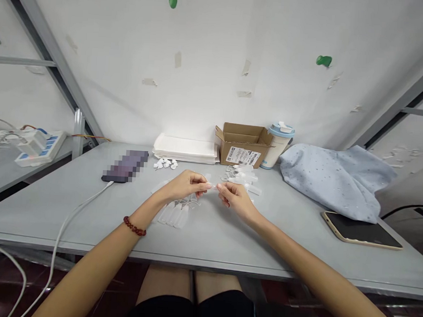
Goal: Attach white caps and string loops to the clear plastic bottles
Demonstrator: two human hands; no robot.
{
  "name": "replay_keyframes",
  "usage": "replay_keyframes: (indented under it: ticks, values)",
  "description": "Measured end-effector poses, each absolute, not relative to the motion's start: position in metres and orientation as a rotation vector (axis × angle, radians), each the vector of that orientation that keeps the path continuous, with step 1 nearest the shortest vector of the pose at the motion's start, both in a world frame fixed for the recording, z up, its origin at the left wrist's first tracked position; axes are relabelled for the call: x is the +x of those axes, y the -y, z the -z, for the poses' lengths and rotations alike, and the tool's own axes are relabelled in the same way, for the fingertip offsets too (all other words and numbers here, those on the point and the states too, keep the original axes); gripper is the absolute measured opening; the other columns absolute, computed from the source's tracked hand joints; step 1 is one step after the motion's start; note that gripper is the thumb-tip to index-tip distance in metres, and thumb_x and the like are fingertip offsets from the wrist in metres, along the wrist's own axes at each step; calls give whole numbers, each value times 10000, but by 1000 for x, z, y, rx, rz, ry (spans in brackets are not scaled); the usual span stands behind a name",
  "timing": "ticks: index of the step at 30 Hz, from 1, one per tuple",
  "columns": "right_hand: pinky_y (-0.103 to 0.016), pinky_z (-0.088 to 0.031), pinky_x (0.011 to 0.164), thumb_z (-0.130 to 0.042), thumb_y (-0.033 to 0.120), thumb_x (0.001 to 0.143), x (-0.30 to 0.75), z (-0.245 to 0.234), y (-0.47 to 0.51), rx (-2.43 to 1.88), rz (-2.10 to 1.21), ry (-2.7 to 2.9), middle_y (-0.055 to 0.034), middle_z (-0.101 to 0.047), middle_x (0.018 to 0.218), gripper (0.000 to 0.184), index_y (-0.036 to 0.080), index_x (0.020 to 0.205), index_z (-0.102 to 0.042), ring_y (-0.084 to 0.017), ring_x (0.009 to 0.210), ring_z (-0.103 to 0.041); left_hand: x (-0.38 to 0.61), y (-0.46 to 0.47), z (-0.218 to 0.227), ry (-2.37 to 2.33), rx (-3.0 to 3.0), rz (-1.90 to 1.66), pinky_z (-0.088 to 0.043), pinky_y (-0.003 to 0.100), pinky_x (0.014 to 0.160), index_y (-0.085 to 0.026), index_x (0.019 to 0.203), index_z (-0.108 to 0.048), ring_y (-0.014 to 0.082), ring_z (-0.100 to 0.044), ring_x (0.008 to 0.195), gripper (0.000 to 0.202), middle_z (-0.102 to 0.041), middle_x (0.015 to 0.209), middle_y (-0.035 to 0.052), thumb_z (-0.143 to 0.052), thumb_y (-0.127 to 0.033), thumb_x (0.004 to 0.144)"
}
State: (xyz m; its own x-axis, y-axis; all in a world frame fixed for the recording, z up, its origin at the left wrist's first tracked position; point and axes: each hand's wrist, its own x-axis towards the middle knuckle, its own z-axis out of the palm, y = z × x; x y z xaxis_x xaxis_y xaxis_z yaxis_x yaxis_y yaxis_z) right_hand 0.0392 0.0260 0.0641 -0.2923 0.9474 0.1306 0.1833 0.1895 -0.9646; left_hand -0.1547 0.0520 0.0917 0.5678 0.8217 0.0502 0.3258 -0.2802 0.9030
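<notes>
Above the grey table (281, 244), my left hand (184, 185) and my right hand (232, 199) meet at the fingertips. Both pinch a small translucent plastic piece (211, 188), most of it hidden by my fingers. Under and just in front of my left hand lies a row of small translucent plastic bottles (172, 214) with thin wire loops. Beyond my right hand is a similar heap of bottles (244, 178). A small cluster of white caps (166, 163) lies behind my left hand.
Along the back stand a stack of white sheets (185, 149), an open cardboard box (243, 143) and a lidded cup (277, 146). A pale blue cloth (334, 180) and a tablet (361, 230) lie right, a blurred phone (125, 166) with white cable (75, 222) left.
</notes>
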Motion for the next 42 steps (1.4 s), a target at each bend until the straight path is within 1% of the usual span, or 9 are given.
replay_keyframes:
  ticks: [4, 9, 17, 23, 28, 30, 33, 37, 42]
  values:
    - [-240, -321, 518, -481, 439, 846, 37, -61, -23, -1098, -920, 1747, 34, -457, 564, 305, 155, 801, -583, -97, 510, -406, -157, -54, -92, -936, 1803, -624, -448, 238, 568, -127, 665, -601, 109, -556, 542, 404, -619, 654, 29, -524, -495, 815]
    - [-240, -360, 560, -479, 377, 864, 36, -58, -20, -1076, -655, 1867, -1, -542, 639, 273, 148, 930, -614, -118, 574, -471, -158, -54, -93, -933, 1837, -610, -443, 230, 560, -127, 637, -602, 107, -541, 539, 427, -597, 608, 21, -518, -507, 815]
    - [-245, -310, 511, -417, 455, 888, 35, -58, -19, -1176, -660, 1922, 35, -430, 514, 357, 166, 749, -573, -105, 487, -389, -158, -52, -93, -949, 1828, -561, -460, 235, 611, -155, 527, -547, 190, -630, 728, 452, -551, 480, 30, -534, -516, 799]
    - [-244, -296, 489, -403, 533, 869, 36, -59, -24, -1185, -832, 1874, 43, -394, 479, 442, 172, 647, -527, -104, 469, -370, -154, -51, -91, -925, 1830, -596, -474, 257, 698, -156, 544, -527, 99, -527, 524, 415, -536, 489, -13, -547, -481, 801]
    - [-245, -336, 512, -419, 480, 886, 39, -57, -29, -1162, -795, 1926, 34, -449, 520, 376, 166, 722, -543, -111, 489, -407, -156, -54, -91, -983, 1875, -655, -438, 235, 597, -155, 619, -555, 103, -516, 532, 358, -559, 554, -13, -549, -471, 788]
    - [-261, -395, 580, -420, 418, 900, 39, -53, -35, -1119, -645, 2000, -7, -546, 641, 298, 160, 841, -557, -134, 578, -488, -161, -61, -89, -1044, 1902, -709, -432, 232, 581, -152, 635, -566, 113, -533, 550, 342, -577, 586, -2, -542, -460, 783]
    - [-343, -439, 797, -411, 333, 914, 38, -47, -48, -974, -387, 2181, -117, -614, 987, 234, 158, 1011, -533, -205, 902, -560, -174, -75, -84, -1314, 1958, -831, -428, 247, 564, -146, 667, -595, 137, -555, 558, 331, -616, 629, 26, -491, -434, 793]
    - [-441, -354, 985, -378, 285, 934, 38, -42, -60, -911, -320, 2430, -138, -516, 1290, 258, 176, 1138, -491, -247, 1272, -368, -197, -93, -80, -1752, 2058, -957, -425, 264, 634, -144, 662, -633, 185, -609, 650, 269, -672, 670, 57, -467, -326, 770]
    - [-483, -314, 1000, -335, 302, 953, 39, -45, -60, -1014, -272, 2579, -135, -513, 1303, 324, 188, 1241, -430, -244, 1362, -249, -215, -103, -76, -2002, 2090, -907, -429, 275, 675, -151, 736, -683, 223, -620, 751, 272, -712, 768, 79, -441, -270, 769]
